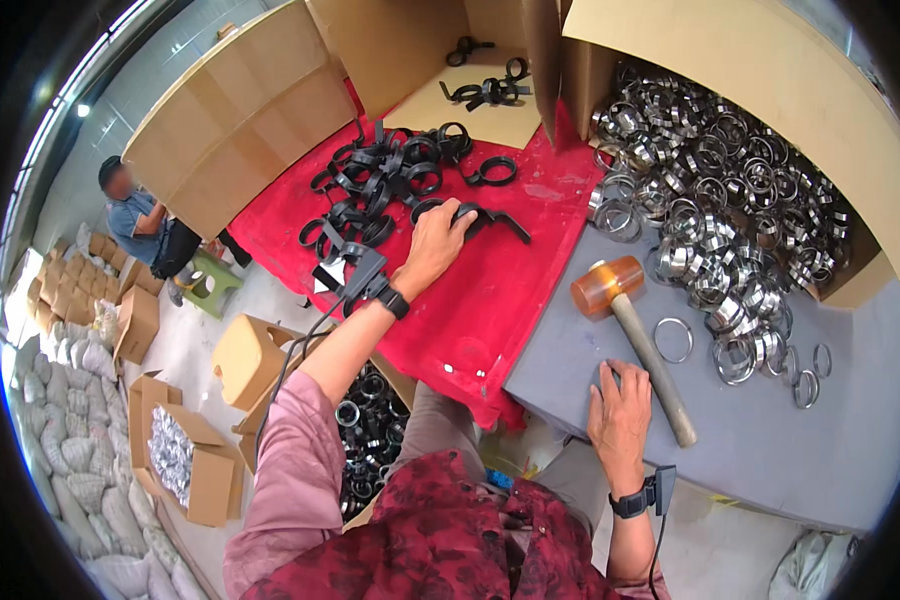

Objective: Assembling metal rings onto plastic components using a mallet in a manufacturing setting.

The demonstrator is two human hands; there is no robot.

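My left hand reaches over the red cloth, its fingers closed on a black ring with a strap-like tail. Just beyond that hand lies a loose pile of similar black rings with tails, and one more black ring sits apart to its right. My right hand rests flat on the grey tabletop, fingers stretched out and holding nothing. Beside it lies a mallet with an amber head and a pale handle. A single shiny metal ring is right of the handle.
A cardboard box on its side spills many metal rings onto the grey table. More black rings lie in an opened carton at the back. Below left stands a box of black parts. A person sits far left.
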